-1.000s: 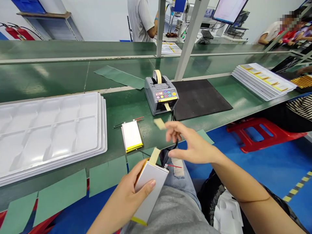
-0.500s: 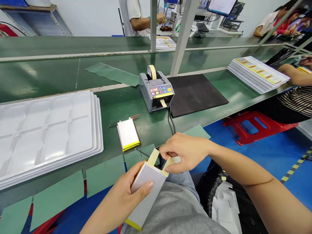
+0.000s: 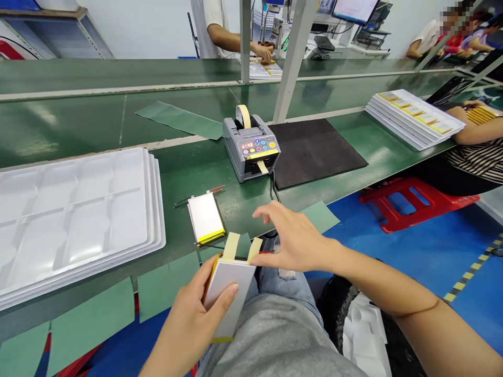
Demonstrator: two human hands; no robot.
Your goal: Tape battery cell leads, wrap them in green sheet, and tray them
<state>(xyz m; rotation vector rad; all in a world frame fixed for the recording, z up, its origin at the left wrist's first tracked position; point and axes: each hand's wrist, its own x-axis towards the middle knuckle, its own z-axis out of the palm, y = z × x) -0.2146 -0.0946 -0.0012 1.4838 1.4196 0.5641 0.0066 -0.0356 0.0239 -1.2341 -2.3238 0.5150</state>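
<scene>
My left hand (image 3: 196, 309) grips a white battery pack (image 3: 232, 285) with yellow edges above my lap. Two cream tape strips (image 3: 231, 247) stick up from the pack's upper end. My right hand (image 3: 293, 238) has its thumb and fingers apart, the thumb tip at the pack's upper right corner, beside the right-hand strip. On the green bench lies another white battery pack (image 3: 206, 217) with red and black wires. Behind it stands a grey tape dispenser (image 3: 251, 146), a short piece of tape sticking out of its front.
White trays (image 3: 78, 204) are stacked at the left. A black mat (image 3: 318, 152) lies right of the dispenser, beyond it more stacked trays (image 3: 420, 118). A red stool (image 3: 416, 204) is under the bench. People sit or stand across the bench and at the right.
My right hand has let go of the right-hand tape strip and opened. My left hand has turned the pack more upright and moved it slightly left. The person opposite has lowered a hand to a tray.
</scene>
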